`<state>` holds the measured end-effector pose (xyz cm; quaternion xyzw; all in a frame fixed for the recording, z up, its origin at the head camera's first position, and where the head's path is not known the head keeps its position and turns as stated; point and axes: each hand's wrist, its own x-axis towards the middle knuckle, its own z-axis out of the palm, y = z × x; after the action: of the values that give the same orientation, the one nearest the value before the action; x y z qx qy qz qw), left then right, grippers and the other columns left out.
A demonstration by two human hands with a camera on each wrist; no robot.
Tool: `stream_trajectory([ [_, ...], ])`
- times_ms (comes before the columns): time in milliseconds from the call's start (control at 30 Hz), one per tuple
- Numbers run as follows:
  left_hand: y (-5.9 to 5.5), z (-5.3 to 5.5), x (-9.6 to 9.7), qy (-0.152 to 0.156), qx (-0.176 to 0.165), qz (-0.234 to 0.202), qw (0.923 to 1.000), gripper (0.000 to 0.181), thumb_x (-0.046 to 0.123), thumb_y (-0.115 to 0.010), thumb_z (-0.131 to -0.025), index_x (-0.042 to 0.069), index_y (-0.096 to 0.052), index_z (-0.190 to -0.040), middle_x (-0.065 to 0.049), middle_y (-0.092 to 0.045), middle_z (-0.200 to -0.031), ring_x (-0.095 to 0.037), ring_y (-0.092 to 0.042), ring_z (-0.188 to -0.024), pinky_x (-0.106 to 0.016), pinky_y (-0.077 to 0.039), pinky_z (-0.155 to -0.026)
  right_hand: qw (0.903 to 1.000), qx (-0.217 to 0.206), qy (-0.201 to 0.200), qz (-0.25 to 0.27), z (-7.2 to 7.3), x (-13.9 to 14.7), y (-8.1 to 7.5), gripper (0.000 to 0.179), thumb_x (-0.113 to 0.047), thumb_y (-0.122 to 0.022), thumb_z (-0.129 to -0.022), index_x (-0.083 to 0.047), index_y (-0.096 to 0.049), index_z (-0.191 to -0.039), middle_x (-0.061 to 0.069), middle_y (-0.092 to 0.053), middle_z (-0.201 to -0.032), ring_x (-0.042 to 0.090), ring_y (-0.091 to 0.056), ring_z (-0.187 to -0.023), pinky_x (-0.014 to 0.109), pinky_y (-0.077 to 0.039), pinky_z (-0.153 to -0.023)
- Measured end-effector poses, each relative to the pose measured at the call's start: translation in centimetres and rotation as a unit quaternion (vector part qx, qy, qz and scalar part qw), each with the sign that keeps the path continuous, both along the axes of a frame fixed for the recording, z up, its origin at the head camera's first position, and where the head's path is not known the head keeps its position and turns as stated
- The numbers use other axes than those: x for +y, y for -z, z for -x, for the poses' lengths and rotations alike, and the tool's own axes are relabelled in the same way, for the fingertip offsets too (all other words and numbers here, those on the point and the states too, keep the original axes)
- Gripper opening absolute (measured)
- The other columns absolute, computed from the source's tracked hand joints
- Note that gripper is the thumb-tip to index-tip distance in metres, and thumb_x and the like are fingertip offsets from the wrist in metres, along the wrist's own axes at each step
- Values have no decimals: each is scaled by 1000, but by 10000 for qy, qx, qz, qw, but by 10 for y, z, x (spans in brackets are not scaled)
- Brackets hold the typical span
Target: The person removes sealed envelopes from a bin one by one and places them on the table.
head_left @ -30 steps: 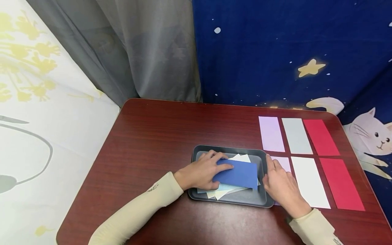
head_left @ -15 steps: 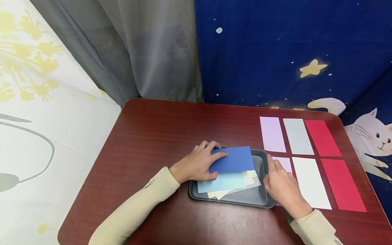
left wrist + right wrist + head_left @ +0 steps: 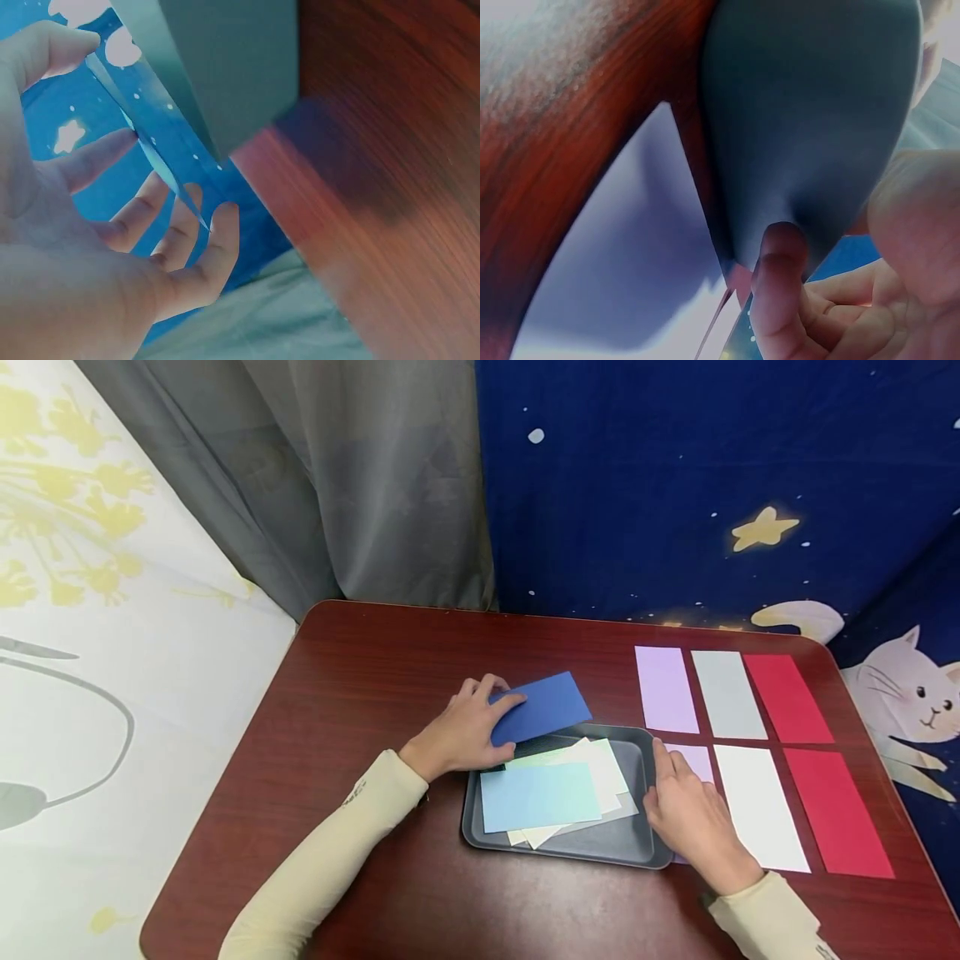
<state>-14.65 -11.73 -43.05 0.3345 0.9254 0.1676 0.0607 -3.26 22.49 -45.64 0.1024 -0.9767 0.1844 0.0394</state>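
My left hand [image 3: 468, 727] holds a dark blue paper card [image 3: 546, 708] by its left end, tilted over the back left rim of a dark grey tray [image 3: 558, 850]. In the left wrist view the card [image 3: 156, 156] appears nearly edge-on between thumb and fingers. A light blue card [image 3: 540, 797] lies on top of several pale cards [image 3: 609, 764] inside the tray. At the tray's right end my right hand [image 3: 690, 818] grips the rim. The right wrist view has a fingertip [image 3: 784, 240] against the tray's outer wall, with the thumb partly hidden.
Right of the tray, cards lie in two rows on the brown table [image 3: 390, 668]: lilac [image 3: 666, 689], pale grey [image 3: 727, 693] and red [image 3: 787, 697] behind; lilac, white [image 3: 761, 806] and red [image 3: 838, 810] in front. The front lilac card [image 3: 693, 760] is partly covered by my right hand.
My left hand has lifted the dark blue card off the pile and moved it back and left, uncovering the light blue card. My right hand stays at the tray's rim.
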Motion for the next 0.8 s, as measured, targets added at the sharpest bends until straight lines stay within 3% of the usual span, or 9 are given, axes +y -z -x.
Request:
stream_trajectory([
  [333, 8, 27, -23, -747, -271, -295, 9964, 73, 41, -70, -98, 10, -54, -163, -19, -42, -154, -40, -45, -128, -52, -50, -101, 10000, 28, 31, 16, 1, 1, 2, 72, 7, -74, -86, 23, -47, -150, 29, -63, -104, 14, -38, -46, 31, -38, -42],
  [800, 25, 53, -42, -1807, -725, 7, 9809, 75, 45, -67, -101, 10, -48, -166, -21, -41, -151, -42, -47, -128, -56, -47, -107, 10000, -43, 70, 1, 0, 0, 3, 72, 7, -74, -87, 23, -46, -151, 29, -63, -105, 14, -38, -45, 31, -37, -41],
])
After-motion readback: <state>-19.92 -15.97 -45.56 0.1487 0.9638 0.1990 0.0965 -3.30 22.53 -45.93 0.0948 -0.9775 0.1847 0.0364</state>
